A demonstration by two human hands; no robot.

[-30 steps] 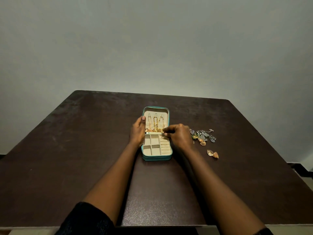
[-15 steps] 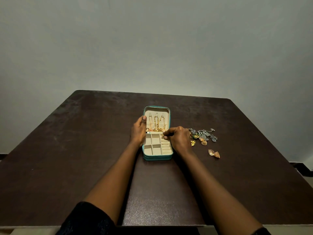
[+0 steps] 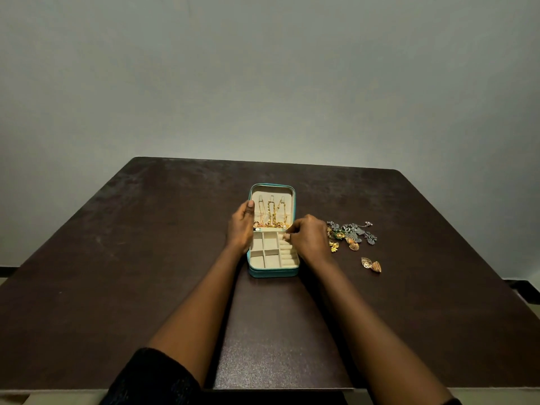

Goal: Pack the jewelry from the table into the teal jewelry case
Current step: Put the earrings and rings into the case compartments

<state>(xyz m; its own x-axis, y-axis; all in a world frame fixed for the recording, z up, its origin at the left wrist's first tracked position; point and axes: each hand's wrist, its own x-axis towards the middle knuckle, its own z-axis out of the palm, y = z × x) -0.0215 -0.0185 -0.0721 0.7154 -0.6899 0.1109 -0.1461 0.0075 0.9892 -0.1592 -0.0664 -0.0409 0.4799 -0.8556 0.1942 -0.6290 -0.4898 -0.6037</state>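
1. The left hand [image 3: 241,226] gripped the left edge of the open teal case [image 3: 273,271], thumb up against the lid beside the gold chains [image 3: 271,213] hanging there.
2. The case lay flat on the dark tabletop [image 3: 117,273] between the two hands, its beige compartments bare.
3. The right hand [image 3: 308,238] rested over the case's right side, fingertips [image 3: 287,235] pinched together above the ring rolls; whether they held anything could not be told.
4. Just right of that hand lay a heap of silver and gold jewelry [image 3: 352,233], with a gold earring pair [image 3: 371,265] apart, nearer the person.
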